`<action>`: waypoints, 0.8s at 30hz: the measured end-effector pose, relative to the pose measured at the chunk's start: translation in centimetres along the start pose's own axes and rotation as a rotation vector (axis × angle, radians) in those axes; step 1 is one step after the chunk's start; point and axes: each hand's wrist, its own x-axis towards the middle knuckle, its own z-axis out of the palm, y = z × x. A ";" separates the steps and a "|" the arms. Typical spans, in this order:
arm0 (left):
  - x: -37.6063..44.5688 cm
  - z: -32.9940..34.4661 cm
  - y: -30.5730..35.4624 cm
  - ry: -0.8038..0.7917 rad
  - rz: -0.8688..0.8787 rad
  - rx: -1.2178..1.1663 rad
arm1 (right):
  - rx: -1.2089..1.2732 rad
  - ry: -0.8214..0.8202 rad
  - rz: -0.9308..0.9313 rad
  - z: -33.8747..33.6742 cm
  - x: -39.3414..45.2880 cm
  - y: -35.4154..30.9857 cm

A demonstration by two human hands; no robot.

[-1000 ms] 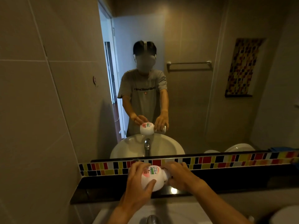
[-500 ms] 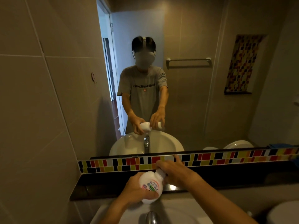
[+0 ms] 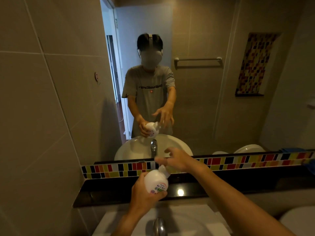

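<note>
My left hand [image 3: 144, 195] grips a round white bottle [image 3: 156, 181] with a pink and green label, held tilted above the sink with its narrow neck pointing up and to the right. Just above that neck hovers my right hand [image 3: 176, 160], fingers spread and apart from the bottle. I cannot tell whether anything small lies in its fingers. The mirror [image 3: 204, 82] ahead reflects both hands and the bottle.
A white sink [image 3: 196, 220] with a chrome tap [image 3: 159, 226] lies right below my hands. Behind it runs a black ledge [image 3: 110, 195] under a strip of coloured mosaic tiles [image 3: 238, 162]. A tiled wall [image 3: 42, 116] closes the left side; a white toilet [image 3: 300, 222] shows at the lower right.
The bottle has come down from the ledge towards the sink and turned in my left hand. My right hand has let go of the bottle's top and lifted with fingers spread.
</note>
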 end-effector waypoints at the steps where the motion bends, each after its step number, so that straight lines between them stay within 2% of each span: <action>1: 0.0 -0.1 0.2 0.006 -0.026 -0.043 | 0.176 0.025 0.029 -0.2 0.1 0.1; 4: 0.2 -0.1 0.7 0.008 -0.093 -0.187 | 0.476 0.006 0.129 -0.1 0.1 1.1; 8: 0.2 0.1 1.7 -0.067 -0.081 -0.298 | 0.643 -0.045 0.127 1.3 0.5 2.0; 11: -0.1 0.4 2.4 -0.091 -0.097 -0.422 | 0.669 -0.014 0.060 1.7 0.7 1.9; 15: -0.4 0.9 2.8 -0.084 -0.111 -0.471 | 0.672 0.079 0.048 2.1 0.7 1.6; 17: -0.5 0.9 2.9 -0.071 -0.124 -0.511 | 0.643 0.074 0.026 2.1 0.8 1.6; 19: -0.4 0.4 2.7 -0.089 -0.139 -0.565 | 0.646 0.008 0.009 1.5 0.7 1.8; 24: -0.3 -0.8 2.9 -0.316 -0.217 -0.774 | 0.836 -0.188 0.074 0.0 0.2 3.1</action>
